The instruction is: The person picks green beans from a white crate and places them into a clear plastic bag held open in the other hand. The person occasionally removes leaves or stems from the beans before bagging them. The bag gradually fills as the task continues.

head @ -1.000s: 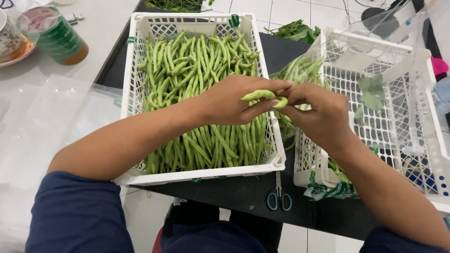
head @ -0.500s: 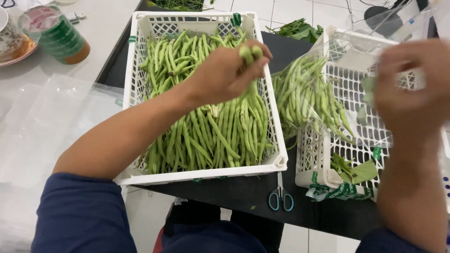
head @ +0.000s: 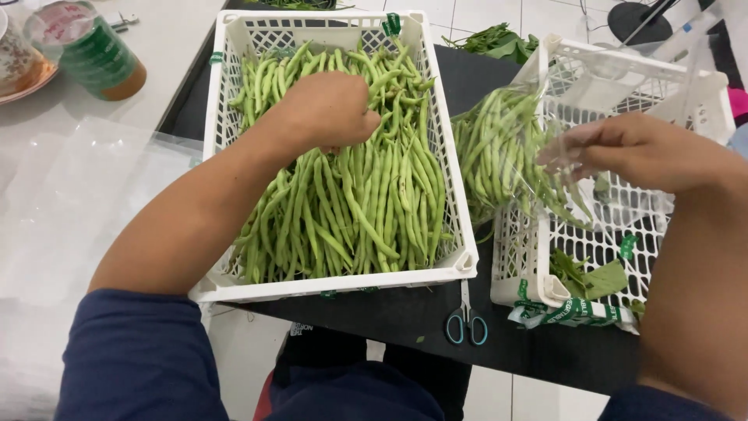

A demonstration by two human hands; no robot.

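Observation:
My left hand [head: 327,109] reaches down into a white plastic crate [head: 343,287] piled with long green beans [head: 366,203], fingers curled among the beans at the crate's middle. My right hand [head: 631,148] is over a second white crate [head: 538,273] on the right, pinching the edge of a clear plastic bag [head: 561,101]. That bag holds a bundle of green beans [head: 499,152] and leans on the second crate's left wall.
Blue-handled scissors [head: 466,323] lie on the black table [head: 467,70] near its front edge, between the crates. Green leaves [head: 584,273] and green tape strips [head: 569,312] sit in and by the right crate. A jar [head: 86,51] and clear bags [head: 70,203] lie left.
My hands, joined over the beans a second ago, have parted. The left hand went down into the left crate's beans; the right hand came down to the bag's edge.

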